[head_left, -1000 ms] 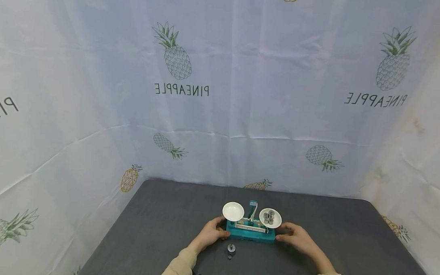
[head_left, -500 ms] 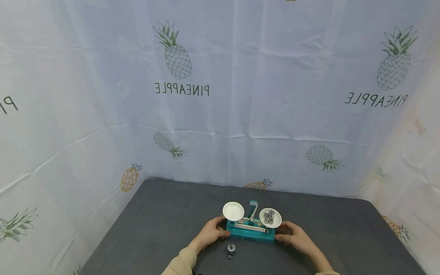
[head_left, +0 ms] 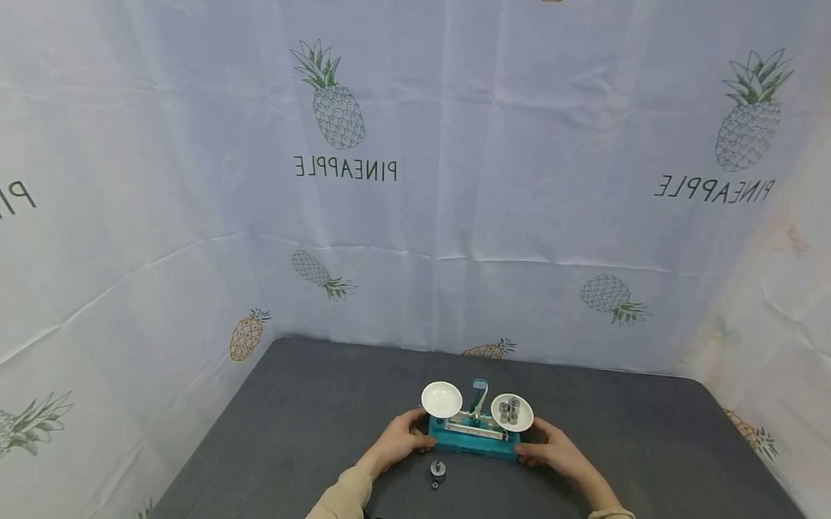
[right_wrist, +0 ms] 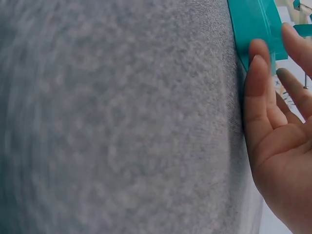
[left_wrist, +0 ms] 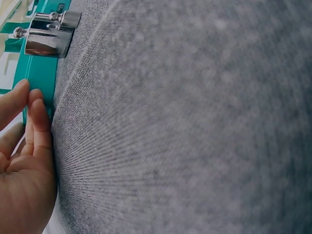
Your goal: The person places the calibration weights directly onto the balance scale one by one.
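Balance scale (head_left: 474, 445) sits on the table between the two hands, which stay apart: the left hand (head_left: 397, 442) grips its left end, the right hand (head_left: 558, 453) its right. Mirrored "PINEAPPLE" lettering marks the cloth backdrop (head_left: 417, 206). The dark table (head_left: 299, 439) stretches past both hands; small metal weights (head_left: 438, 468) stand just in front.

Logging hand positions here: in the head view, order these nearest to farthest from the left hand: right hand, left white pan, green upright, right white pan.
1. Left white pan, left of the green upright.
2. Green upright, between the pans.
3. Right white pan, holding metal weights.
4. Right hand, farthest right.
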Demonstrator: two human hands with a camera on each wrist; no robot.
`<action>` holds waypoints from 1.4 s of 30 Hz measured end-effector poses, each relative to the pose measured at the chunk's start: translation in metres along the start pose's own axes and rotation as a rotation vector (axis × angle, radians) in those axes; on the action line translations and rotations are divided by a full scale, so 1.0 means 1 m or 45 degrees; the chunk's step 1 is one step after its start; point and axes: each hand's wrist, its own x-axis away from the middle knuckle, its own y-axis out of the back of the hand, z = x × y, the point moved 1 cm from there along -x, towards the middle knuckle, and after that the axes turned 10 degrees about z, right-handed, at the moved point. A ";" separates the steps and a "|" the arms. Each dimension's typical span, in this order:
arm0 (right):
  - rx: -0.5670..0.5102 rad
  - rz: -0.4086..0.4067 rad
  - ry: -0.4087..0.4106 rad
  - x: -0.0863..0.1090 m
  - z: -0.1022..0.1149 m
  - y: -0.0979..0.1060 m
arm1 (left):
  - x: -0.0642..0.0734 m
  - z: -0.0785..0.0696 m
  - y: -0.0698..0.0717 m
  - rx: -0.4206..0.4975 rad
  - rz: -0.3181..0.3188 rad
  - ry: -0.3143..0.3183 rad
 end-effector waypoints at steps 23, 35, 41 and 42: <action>-0.176 0.044 -0.071 0.000 -0.013 -0.004 | 0.002 0.003 -0.005 0.058 0.008 -0.002; -0.177 0.036 -0.046 -0.004 -0.006 -0.005 | 0.008 0.000 -0.009 0.037 -0.137 -0.071; -0.182 0.015 -0.060 -0.003 -0.008 -0.005 | 0.017 -0.004 -0.012 0.068 -0.140 -0.003; -0.183 0.012 -0.060 -0.002 -0.009 -0.006 | 0.020 -0.005 -0.012 0.082 -0.131 -0.002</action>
